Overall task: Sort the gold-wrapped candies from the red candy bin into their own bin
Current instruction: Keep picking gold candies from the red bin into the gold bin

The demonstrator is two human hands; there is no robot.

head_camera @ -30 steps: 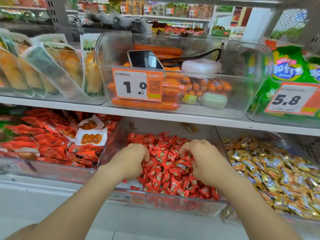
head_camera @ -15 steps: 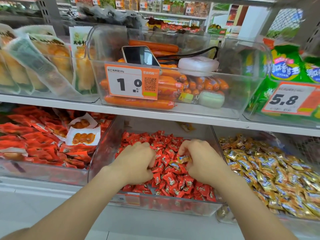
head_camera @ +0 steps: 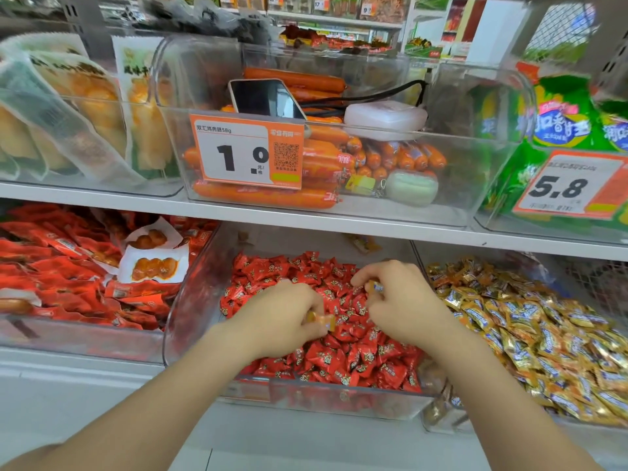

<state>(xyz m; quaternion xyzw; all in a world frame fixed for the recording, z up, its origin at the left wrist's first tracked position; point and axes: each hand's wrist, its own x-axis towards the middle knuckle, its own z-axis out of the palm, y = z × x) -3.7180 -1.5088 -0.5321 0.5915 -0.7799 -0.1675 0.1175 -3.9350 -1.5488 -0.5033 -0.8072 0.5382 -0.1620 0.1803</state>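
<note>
Head view: both hands sit low in the clear red candy bin (head_camera: 190, 300), over its red candies (head_camera: 343, 358).
Left hand (head_camera: 282, 317): fingers curled, pinching a gold-wrapped candy (head_camera: 322, 321) just above the near middle of the pile.
Right hand (head_camera: 401, 300): thumb and fingertips closed on a second gold candy (head_camera: 373, 286), farther back, raised so it parts from the red ones.
Gold candy bin (head_camera: 441, 416): just right of the red bin; likely where both pieces go, and the right hand is closer.

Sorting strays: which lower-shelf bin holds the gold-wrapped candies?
The rightmost bin, heaped with gold wrappers; the middle bin holds red candies, the left bin red packets.
</note>
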